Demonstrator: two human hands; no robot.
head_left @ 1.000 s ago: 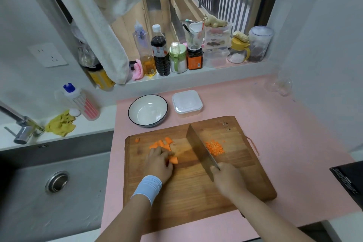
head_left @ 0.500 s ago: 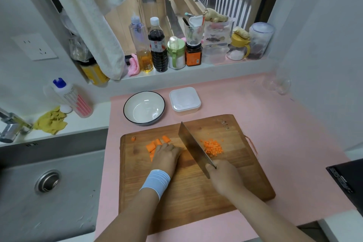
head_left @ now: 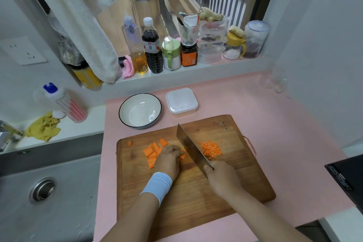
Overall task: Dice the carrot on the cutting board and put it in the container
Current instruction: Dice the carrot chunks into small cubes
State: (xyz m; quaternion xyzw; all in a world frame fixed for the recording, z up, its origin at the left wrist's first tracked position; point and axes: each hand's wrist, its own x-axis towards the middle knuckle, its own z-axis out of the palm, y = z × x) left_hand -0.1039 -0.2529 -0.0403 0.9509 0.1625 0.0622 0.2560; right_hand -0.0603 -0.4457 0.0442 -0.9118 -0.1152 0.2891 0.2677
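On the wooden cutting board point(head_left: 196, 192), which lies on a pink countertop mat point(head_left: 275, 124), carrot is present in three groups. Coarse carrot chunks point(head_left: 152, 152) lie left of centre, touching or just beside one another. A pile of finely diced carrot point(head_left: 211, 149) lies right of centre. One small stray carrot bit point(head_left: 129, 143) sits alone near the board's far-left corner.

Left hand point(head_left: 169, 160): knuckles up, fingers curled down and gripping a carrot piece point(head_left: 182, 156), pressing it to the board. The piece shows only at the fingertips. A pale blue wristband point(head_left: 157, 185) is worn on this wrist.

Right hand point(head_left: 222, 180): clenched around the handle of a cleaver point(head_left: 191, 148); the handle itself is hidden inside the fist. The blade runs diagonally between the held piece and the diced pile, close against the left fingers. Whether its edge touches the board cannot be told.

Beyond the board, on the mat: a white bowl with a dark rim point(head_left: 120, 112), and just beside it on the right a lidded white plastic container point(head_left: 181, 102), lid on. No carrot shows in the bowl.

Left of the mat: a steel sink point(head_left: 49, 212).
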